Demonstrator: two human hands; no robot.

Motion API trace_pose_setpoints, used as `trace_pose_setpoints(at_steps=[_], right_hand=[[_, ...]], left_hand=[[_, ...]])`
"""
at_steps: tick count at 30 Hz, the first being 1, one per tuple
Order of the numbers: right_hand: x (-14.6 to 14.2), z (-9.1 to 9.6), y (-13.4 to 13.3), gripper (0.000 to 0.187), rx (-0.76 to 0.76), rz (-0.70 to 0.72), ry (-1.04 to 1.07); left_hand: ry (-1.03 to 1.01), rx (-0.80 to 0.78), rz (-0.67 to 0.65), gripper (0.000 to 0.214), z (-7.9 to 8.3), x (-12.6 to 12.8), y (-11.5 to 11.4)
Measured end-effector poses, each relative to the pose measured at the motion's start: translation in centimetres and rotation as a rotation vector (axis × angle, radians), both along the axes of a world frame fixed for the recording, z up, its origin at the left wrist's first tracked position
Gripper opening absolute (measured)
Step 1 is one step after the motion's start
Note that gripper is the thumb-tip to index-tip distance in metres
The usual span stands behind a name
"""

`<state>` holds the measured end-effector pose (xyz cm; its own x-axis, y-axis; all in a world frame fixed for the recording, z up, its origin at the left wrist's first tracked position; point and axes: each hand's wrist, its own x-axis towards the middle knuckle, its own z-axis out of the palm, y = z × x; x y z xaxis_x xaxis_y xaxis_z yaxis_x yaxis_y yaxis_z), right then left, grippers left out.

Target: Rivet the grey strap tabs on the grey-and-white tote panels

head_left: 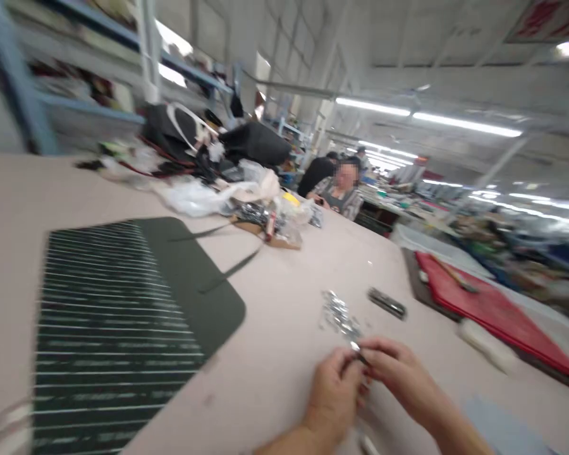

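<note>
My left hand (332, 392) and my right hand (405, 370) meet over the table, fingertips pinched together. Between them is a small shiny metal piece (355, 346) with a dark part beside it; blur and the fingers hide its exact kind. Just beyond the fingertips lies a loose pile of small silver metal pieces (340, 314). A dark, narrow block with a metallic look (387, 303) rests to the right of that pile. Both hands are closed, and their lower fingers are partly hidden. Something pale and thin (367, 442) shows below the hands.
At left lies a dark green sheet with white stripes (109, 341) and a plain green flap (184, 265). Plastic bags (194, 196) and dark bundles (256, 142) crowd the back. A red slab (493, 309) bears a hammer-like tool (455, 275). A person (344, 193) sits beyond.
</note>
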<state>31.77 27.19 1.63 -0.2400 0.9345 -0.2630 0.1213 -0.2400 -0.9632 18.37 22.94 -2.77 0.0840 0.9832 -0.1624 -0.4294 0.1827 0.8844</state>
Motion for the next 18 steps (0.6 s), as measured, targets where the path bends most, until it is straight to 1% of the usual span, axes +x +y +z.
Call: trace_pose_setpoints(at_steps=[2, 3, 5, 7, 11, 15, 18], right_hand=[[-2.0, 0.4, 0.0, 0.029, 0.041, -0.005, 0.125], [-2.4, 0.2, 0.1, 0.029, 0.049, -0.024, 0.115], [-2.0, -0.3, -0.1, 0.029, 0.065, -0.064, 0.078], [-1.1, -0.6, -0.7, 0.029, 0.080, -0.088, 0.038], [0.1, -1.0, -1.7, 0.026, 0.115, -0.085, 0.025], [0.3, -1.5, -1.7, 0.027, 0.148, -0.057, 0.026], [0.5, -1.7, -1.7, 0.026, 0.196, -0.038, 0.013]], left_hand=[[-0.037, 0.047, 0.004, 0.038, 0.0, -1.7, 0.6], [-0.051, 0.060, -0.004, 0.038, -0.3, -2.1, 0.9], [-0.068, 0.074, -0.022, 0.036, -0.7, -2.1, 1.3], [-0.060, 0.088, -0.036, 0.033, -0.8, -1.9, 1.1], [-0.002, 0.116, -0.049, 0.029, -0.1, -1.9, 0.5], [0.054, 0.101, -0.074, 0.034, 0.5, -2.2, 0.4], [0.080, 0.078, -0.068, 0.036, 0.8, -2.2, 0.4]])
